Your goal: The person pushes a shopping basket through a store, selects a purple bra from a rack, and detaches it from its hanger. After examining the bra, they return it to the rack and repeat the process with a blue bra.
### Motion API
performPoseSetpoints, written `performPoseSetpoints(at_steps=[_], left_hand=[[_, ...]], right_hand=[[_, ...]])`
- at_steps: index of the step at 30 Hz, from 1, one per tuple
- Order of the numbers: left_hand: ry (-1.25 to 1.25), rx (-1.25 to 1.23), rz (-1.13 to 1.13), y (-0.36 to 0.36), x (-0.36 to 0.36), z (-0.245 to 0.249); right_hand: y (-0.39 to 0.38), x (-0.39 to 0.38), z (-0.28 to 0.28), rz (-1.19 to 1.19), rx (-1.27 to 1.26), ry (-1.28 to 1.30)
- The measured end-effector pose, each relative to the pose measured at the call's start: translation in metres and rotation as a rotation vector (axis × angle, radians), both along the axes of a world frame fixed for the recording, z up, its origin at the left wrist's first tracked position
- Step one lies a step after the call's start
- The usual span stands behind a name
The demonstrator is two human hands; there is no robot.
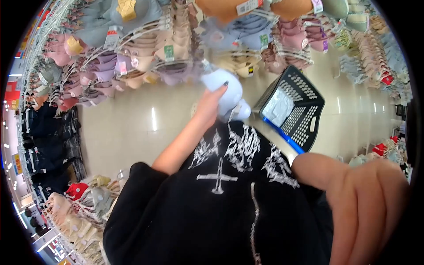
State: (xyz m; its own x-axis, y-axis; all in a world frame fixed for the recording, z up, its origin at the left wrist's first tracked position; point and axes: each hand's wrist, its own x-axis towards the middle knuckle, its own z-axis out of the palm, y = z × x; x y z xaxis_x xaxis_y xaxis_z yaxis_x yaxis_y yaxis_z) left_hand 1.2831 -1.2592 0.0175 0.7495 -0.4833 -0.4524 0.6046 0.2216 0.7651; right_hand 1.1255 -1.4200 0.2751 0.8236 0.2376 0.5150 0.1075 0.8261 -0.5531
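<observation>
A pale blue bra [225, 90] is in my left hand [213, 102], which grips its cup with the thumb on top, in front of my chest. A tag seems to hang by its lower cup. Close to the camera at the lower right, my right hand [369, 203] is raised with its fingers bent and pressed together. Its fingertips are out of sight, so I cannot see what they hold. A black perforated shopping basket [304, 95] with a blue handle [282, 134] hangs by my right forearm. A silvery-white flat package [277, 106] lies in it.
Racks of hanging bras [132, 57] in several colours stretch across the front, with tags on many. More bras [79, 216] hang at the lower left and others [373, 152] at the right. Dark garments [48, 141] hang at the left. The tiled floor [128, 128] shines below.
</observation>
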Motion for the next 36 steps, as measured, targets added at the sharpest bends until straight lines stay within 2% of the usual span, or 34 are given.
performPoseSetpoints(at_steps=[2,5,7,8,9,11,12,14,15,16,17,18,20,21,23,26,27,31,36], left_hand=[[-0.019,-0.052,-0.033,0.003,-0.002,0.002],[-0.113,0.007,-0.032,-0.002,0.001,0.0],[-0.16,0.099,-0.081,0.0,-0.003,0.005],[-0.204,0.093,-0.08,0.0,-0.003,0.005],[-0.245,0.088,-0.08,0.0,-0.005,0.004],[-0.401,0.105,-0.027,-0.003,-0.015,0.017],[-0.54,0.145,-0.115,0.001,-0.02,0.025],[-0.82,0.225,-0.294,0.008,-0.022,0.038],[-1.335,0.27,-0.333,0.004,-0.019,0.046],[-1.405,0.168,-0.423,-0.001,-0.024,0.057],[-1.516,0.115,-0.517,-0.006,-0.028,0.059],[-1.623,0.061,-0.614,-0.01,-0.032,0.061],[-1.62,0.053,-0.875,-0.013,-0.043,0.056],[-1.622,0.062,-0.944,-0.013,-0.046,0.051],[-1.612,0.097,-0.955,-0.014,-0.044,0.054],[-1.626,0.098,-0.911,-0.016,-0.041,0.045],[-1.624,0.112,-0.913,-0.016,-0.041,0.044],[-1.53,0.126,-0.931,-0.014,-0.039,0.048],[-1.3,0.198,-0.949,-0.013,-0.035,0.05]], right_hand=[[0.007,0.005,-0.017,-0.151,-0.123,0.003],[0.017,0.027,-0.057,-0.487,-0.481,-0.082],[0.015,0.036,-0.062,-0.655,-0.879,0.043],[0.011,0.043,-0.088,-0.685,-0.963,0.135],[0.011,0.051,-0.119,-0.813,-1.03,0.206],[-0.002,0.063,-0.177,-0.892,-0.996,0.447],[-0.013,0.066,-0.21,-0.828,-0.923,0.622],[-0.025,0.066,-0.25,-0.64,-0.704,0.873],[-0.019,0.068,-0.255,-0.508,-0.505,0.901],[-0.012,0.068,-0.257,-0.375,-0.304,0.918],[-0.013,0.063,-0.259,-0.235,-0.167,1.042],[-0.006,0.072,-0.263,-0.149,-0.01,0.986],[-0.004,0.067,-0.26,-0.183,0.181,0.884],[-0.009,0.069,-0.275,-0.172,0.222,0.86],[-0.021,0.071,-0.318,-0.151,0.31,0.811],[-0.022,0.064,-0.305,-0.298,0.084,0.691],[-0.023,0.063,-0.296,-0.269,0.053,0.726],[-0.034,0.065,-0.298,-0.35,0.229,0.662],[-0.064,0.058,-0.31,-0.51,-0.028,0.604]])
